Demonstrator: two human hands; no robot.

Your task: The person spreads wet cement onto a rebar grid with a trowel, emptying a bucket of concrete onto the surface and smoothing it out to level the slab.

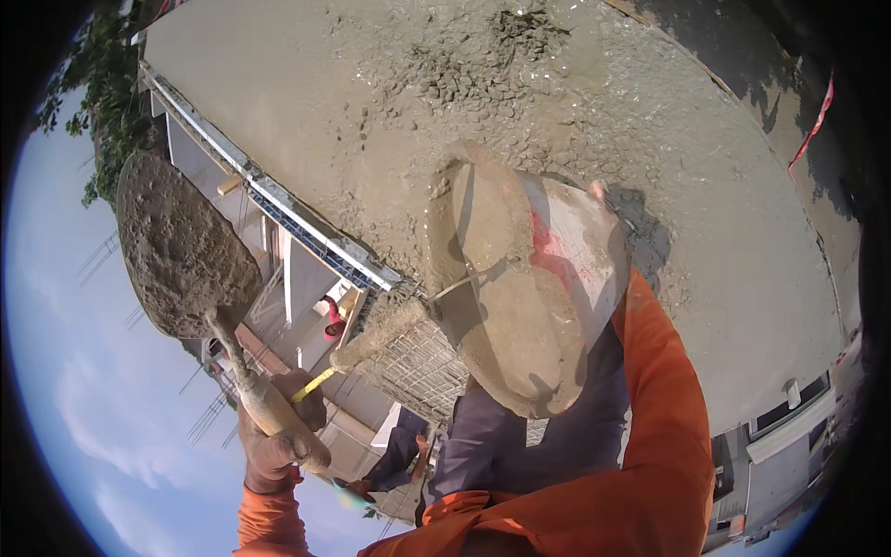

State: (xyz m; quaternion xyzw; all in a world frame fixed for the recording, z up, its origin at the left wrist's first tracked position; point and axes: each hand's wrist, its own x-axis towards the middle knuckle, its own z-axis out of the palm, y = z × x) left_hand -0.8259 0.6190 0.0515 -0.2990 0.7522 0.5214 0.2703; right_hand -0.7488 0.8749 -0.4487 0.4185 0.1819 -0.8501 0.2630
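Note:
My left hand (277, 436), on the left, is wrapped round the handle of a trowel (181, 246). Its broad pointed blade is raised and coated in grey mortar. To the right a bucket (575, 227), white with a red patch and crusted with cement, hangs tilted in front of my legs. Wet grey mortar coats its inside, and a thin handle crosses its mouth. My right arm, in an orange sleeve, reaches to the bucket's far side. Only a little of my right hand (596, 191) shows at its edge, gripping there; the other fingers are hidden.
Wet concrete (742, 269) spreads across a slab, lumpy near the top. A pale edge form (278, 209) borders it on the left, beside a wire mesh (418, 367). Below are a person in dark trousers (394, 459) and a person in red (334, 318).

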